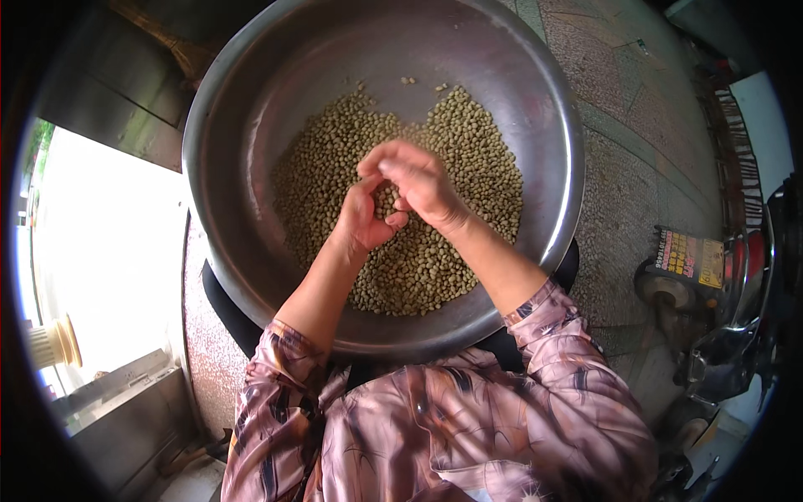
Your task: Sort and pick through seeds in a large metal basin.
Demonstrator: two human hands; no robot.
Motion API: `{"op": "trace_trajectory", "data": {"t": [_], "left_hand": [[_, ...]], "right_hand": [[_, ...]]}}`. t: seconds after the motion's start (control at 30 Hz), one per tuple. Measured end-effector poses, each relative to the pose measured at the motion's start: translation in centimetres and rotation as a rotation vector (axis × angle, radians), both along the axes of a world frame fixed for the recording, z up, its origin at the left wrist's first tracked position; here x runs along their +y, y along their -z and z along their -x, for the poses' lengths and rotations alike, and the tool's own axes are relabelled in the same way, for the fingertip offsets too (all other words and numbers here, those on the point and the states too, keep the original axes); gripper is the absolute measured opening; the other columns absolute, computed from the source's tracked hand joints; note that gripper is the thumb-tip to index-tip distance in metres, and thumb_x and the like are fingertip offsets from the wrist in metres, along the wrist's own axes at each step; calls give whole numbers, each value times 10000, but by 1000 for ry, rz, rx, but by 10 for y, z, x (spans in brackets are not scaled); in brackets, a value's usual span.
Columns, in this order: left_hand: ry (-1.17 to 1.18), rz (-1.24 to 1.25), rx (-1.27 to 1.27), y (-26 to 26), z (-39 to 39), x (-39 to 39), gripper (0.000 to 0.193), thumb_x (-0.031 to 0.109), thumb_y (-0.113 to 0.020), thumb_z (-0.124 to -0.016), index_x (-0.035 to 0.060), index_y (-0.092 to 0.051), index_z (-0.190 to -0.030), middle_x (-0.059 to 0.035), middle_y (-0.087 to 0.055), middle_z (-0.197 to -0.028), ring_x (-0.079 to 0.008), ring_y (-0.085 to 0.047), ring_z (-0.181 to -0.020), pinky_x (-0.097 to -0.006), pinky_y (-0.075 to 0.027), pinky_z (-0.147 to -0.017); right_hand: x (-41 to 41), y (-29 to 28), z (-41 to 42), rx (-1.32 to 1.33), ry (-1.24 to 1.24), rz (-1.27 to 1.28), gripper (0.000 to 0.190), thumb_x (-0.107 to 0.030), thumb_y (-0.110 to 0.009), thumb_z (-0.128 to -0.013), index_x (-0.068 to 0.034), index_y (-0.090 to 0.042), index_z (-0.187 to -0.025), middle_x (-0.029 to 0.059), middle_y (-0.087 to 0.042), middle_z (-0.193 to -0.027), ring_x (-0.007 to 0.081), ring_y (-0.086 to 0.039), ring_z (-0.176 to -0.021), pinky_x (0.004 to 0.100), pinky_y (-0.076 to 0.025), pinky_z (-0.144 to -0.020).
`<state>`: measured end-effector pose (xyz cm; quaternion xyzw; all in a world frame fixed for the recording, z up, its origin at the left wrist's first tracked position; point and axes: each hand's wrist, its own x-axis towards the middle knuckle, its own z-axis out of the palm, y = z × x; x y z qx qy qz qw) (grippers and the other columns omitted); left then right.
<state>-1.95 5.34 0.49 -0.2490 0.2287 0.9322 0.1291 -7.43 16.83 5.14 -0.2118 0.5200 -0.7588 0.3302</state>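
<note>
A wide stainless-steel basin (571, 150) sits before me, between or on my dark-clad knees. A broad heap of small pale green-tan beans (414, 276) covers much of its bottom; their exact kind is unclear. Over the middle of the heap, my left hand (367, 216) is cupped with some beans in its palm. My right hand (417, 182) arches above it, its bent fingers close to or touching the left fingers. Motion blurs the right fingertips, and what lies under them is hidden. A few stray beans (408, 80) lie apart near the heap's far side.
Paved floor (621, 169) stretches to the right. A vehicle's rear wheel (668, 292) and mudflap bearing writing (684, 254) stand at the far right. On the left are a bright opening (113, 251) and a low grey ledge (125, 395). A broom-like bundle (166, 37) leans at upper left.
</note>
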Motion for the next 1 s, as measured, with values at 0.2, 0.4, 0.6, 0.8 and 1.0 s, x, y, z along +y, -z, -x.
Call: {"op": "trace_trajectory", "data": {"t": [0.2, 0.4, 0.6, 0.8, 1.0], "left_hand": [[57, -324, 2, 9, -1, -17, 216, 202, -380, -929, 49, -528, -891, -27, -488, -761, -110, -408, -573, -215, -277, -418], [-155, -239, -12, 6, 4, -21, 182, 180, -401, -917, 49, -520, -875, -24, -467, -743, -108, -374, -563, -229, -248, -421], [-233, -204, -38, 11, 3, -30, 163, 176, -410, -906, 64, -523, -868, -12, -476, -731, -108, -387, -570, -229, -246, -430], [-356, -344, 96, 8, 4, -54, 161, 168, -398, -907, 68, -522, -883, -25, -502, -739, -124, -419, -574, -245, -260, -437], [-439, -350, 109, 0, 4, -64, 166, 167, -385, -912, 67, -513, -885, -18, -482, -722, -121, -416, -560, -241, -260, -429]], "right_hand": [[21, 13, 53, 902, 395, -401, 178, -114, -533, -826, -41, -630, -957, 98, -648, -982, 207, -603, -900, 339, -475, -801], [69, 32, 102, 928, 600, -1204, 336, -26, -528, -754, -16, -587, -1085, 176, -568, -1086, 331, -503, -1075, 409, -411, -923], [34, 33, 66, 854, 238, -1055, 400, 10, -517, -735, -26, -593, -1126, 192, -560, -1077, 329, -535, -1032, 386, -428, -907], [17, 40, 33, 908, -184, -872, 325, -15, -528, -750, -45, -643, -1052, 174, -595, -999, 318, -574, -953, 361, -451, -876], [30, 11, 32, 393, -780, -611, 311, -160, -582, -807, -32, -640, -1084, 94, -682, -851, 86, -629, -724, 216, -494, -606]]}}
